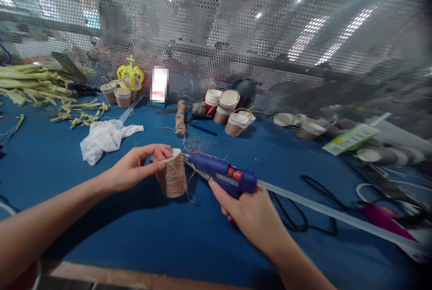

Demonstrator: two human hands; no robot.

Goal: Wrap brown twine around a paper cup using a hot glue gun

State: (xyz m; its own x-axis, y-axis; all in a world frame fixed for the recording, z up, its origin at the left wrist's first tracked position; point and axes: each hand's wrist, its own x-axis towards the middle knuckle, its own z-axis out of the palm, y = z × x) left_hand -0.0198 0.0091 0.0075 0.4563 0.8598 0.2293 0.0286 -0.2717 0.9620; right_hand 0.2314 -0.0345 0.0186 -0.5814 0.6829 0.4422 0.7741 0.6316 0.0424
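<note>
A paper cup wrapped in brown twine is in my left hand, the fingers over its rim and the thumb along its outer side. My right hand grips a blue hot glue gun, whose nozzle points left at the upper side of the cup, close to the rim. Whether the nozzle touches the cup I cannot tell. A long clear glue stick runs out of the gun's back end towards the right. A loose strand of twine hangs at the cup's right side, leading up towards a twine bundle.
Several twine-wrapped cups stand at the back, beside a metal mesh screen. A crumpled white cloth lies left, near dried husks and a yellow crown. A black cable loops on the right.
</note>
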